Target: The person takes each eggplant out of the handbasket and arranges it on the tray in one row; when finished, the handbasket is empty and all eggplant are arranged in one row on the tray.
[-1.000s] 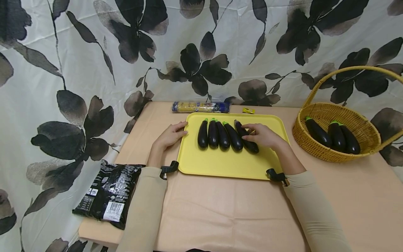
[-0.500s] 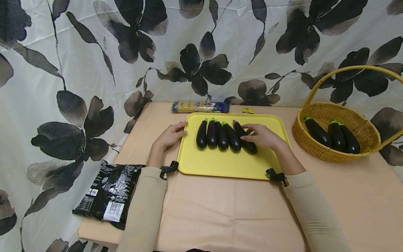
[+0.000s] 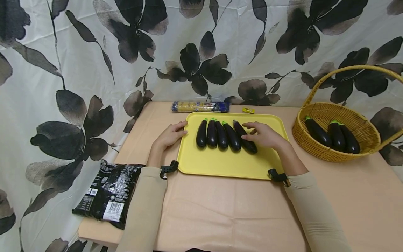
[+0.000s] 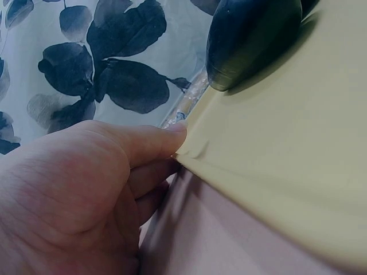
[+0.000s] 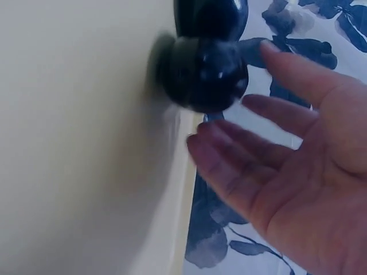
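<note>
Several glossy black eggplants lie side by side on a yellow tray (image 3: 217,162), their green-tipped ends toward the far edge in the head view. My left hand (image 3: 169,135) holds the tray's left rim, with the thumb (image 4: 157,142) on the rim and the fingers below it. Beside the rightmost eggplant (image 3: 238,128), which slants away from the row, is my right hand (image 3: 263,135). Its fingers are spread, and in the right wrist view a gap shows between the fingertips (image 5: 198,150) and the nearest eggplant (image 5: 206,74).
A wicker basket (image 3: 297,134) with a tall handle stands at the right, holding 3 eggplants. Behind the tray lie a long yellow and blue packet (image 3: 200,107) and a small yellow wrapper (image 3: 248,110). A black bag (image 3: 108,196) lies at the table's left edge.
The row of eggplants shifted slightly left between the first two head frames. Since then my right hand has loosened from the rightmost eggplant, its fingers spreading. My left hand has stayed at the rim.
</note>
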Motion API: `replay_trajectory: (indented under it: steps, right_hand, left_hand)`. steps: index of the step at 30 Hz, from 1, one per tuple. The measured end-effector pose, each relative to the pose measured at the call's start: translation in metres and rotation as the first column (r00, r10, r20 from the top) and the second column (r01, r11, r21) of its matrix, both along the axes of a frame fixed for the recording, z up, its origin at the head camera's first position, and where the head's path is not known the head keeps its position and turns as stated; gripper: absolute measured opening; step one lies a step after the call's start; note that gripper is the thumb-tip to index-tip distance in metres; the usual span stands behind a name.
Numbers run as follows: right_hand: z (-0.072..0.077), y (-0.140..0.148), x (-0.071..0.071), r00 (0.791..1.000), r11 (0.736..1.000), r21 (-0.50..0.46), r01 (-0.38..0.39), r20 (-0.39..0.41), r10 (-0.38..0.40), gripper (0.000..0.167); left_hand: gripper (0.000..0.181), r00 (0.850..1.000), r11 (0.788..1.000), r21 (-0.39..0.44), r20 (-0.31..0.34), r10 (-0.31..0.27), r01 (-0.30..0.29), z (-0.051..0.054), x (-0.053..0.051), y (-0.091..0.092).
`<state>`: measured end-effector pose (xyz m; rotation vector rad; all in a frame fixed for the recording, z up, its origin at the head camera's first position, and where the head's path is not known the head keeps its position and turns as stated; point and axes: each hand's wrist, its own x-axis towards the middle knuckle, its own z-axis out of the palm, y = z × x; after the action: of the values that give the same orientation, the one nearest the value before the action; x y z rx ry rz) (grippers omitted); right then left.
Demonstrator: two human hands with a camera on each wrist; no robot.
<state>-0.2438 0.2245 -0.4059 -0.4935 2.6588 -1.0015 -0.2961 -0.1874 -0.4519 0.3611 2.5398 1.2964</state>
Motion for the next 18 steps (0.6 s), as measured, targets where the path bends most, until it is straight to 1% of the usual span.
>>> replay_trajectory:
  steps: [4, 8, 12, 18]
  right_hand:
    - [0.009, 0.005, 0.003, 0.999, 0.999, -0.029, 0.013, -0.043, -0.014, 0.063]
    - [0.019, 0.012, 0.007, 0.992, 0.997, -0.07, 0.034, -0.118, -0.042, 0.061]
    - [0.03, 0.021, 0.012, 0.975, 0.994, -0.09, 0.068, -0.206, -0.085, 0.059]
    - [0.041, 0.041, 0.019, 0.949, 0.982, -0.14, 0.123, -0.272, -0.158, 0.056]
  left_hand:
    - [0.055, 1.0, 1.0, -0.001, -0.001, 0.003, -0.003, 0.0, 0.0, 0.0]
    - [0.055, 1.0, 1.0, 0.0, -0.009, -0.001, 0.001, -0.001, 0.0, -0.001]
    - [0.055, 1.0, 1.0, 0.004, -0.013, -0.005, 0.005, -0.002, -0.001, -0.002]
    - [0.055, 1.0, 1.0, 0.004, -0.013, -0.008, 0.008, -0.002, 0.0, -0.002]
